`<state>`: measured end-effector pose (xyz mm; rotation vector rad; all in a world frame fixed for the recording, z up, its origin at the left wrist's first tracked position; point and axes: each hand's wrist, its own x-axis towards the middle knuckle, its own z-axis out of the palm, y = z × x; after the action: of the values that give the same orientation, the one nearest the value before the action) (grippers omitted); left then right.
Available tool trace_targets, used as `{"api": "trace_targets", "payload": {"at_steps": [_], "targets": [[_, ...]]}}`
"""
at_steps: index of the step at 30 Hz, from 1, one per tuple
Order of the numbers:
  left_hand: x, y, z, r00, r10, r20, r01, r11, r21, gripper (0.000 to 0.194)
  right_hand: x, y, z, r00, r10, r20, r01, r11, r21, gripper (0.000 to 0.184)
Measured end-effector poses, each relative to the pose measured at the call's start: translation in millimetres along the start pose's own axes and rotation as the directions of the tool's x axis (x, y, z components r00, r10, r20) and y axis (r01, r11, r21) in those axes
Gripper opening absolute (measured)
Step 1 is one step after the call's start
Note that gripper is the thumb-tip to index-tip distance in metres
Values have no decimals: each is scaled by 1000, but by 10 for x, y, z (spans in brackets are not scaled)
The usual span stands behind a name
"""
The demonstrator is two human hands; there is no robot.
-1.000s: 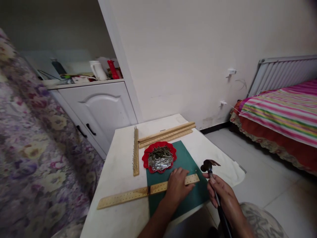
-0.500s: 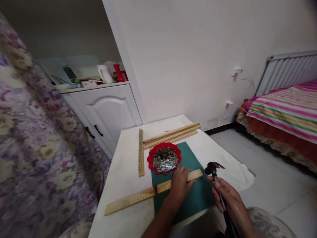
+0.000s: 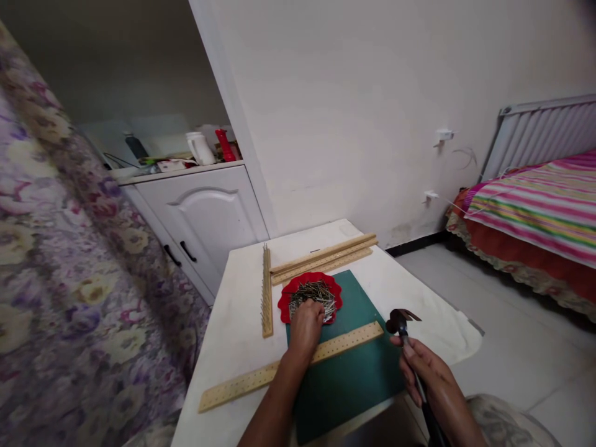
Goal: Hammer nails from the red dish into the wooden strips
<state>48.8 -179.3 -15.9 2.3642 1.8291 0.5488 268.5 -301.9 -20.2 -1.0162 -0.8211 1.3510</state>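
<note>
head view is showing the left hand (image 3: 306, 324) resting at the near side of a red bowl (image 3: 338, 297), its fingers curling down among the nails (image 3: 317, 289) that are filling it. the fingertips are hiding from sight, so i cannot tell whether they are pinching a nail or only touching the pile. the right hand (image 3: 421, 369) is wrapping around the handle of a claw hammer (image 3: 397, 321), gripping it firmly, with the thumb lying along the handle just below the head. the hammer head is hanging in the air near the right end of a perforated wooden strip (image 3: 351, 340), without touching it. that strip is lying flat and slanting, its right part crossing a green mat (image 3: 358, 379) and its left part reaching out over the white tabletop (image 3: 239, 273). the left forearm is passing above it, covering part of its middle. the red bowl is sitting at the far left corner of the mat. left of the bowl, a nail-studded strip (image 3: 267, 313) is lying lengthwise on the table, its nails sticking out in a close row. beyond the bowl, other wooden strips (image 3: 326, 256) are lying side by side. farther back, a pale cabinet (image 3: 205, 208) is standing beside a floral curtain (image 3: 88, 298), and a striped bed (image 3: 535, 192) is filling the right edge.
</note>
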Motion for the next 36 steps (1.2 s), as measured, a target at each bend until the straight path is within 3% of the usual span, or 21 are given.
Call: {"api": "trace_targets", "payload": {"at_steps": [7, 15, 28, 32, 36], "targets": [[14, 62, -24, 998, -32, 63, 22, 988, 152, 18, 20, 28, -8, 1000, 5, -14, -5, 1000, -3, 40], [88, 54, -17, 990, -41, 136, 11, 977, 215, 17, 11, 56, 16, 1000, 6, 1, -6, 1000, 9, 39], [-41, 202, -175, 999, 35, 9, -36, 979, 203, 18, 7, 55, 96, 999, -24, -34, 23, 999, -22, 37], [-202, 403, -43, 980, 190, 53, -191, 982, 10, 19, 45, 82, 126, 995, -21, -94, 12, 995, -96, 38], [-440, 652, 104, 886, 442, 142, -413, 890, -192, 15, 106, 141, 85, 986, -61, -157, 36, 987, -155, 38]]}}
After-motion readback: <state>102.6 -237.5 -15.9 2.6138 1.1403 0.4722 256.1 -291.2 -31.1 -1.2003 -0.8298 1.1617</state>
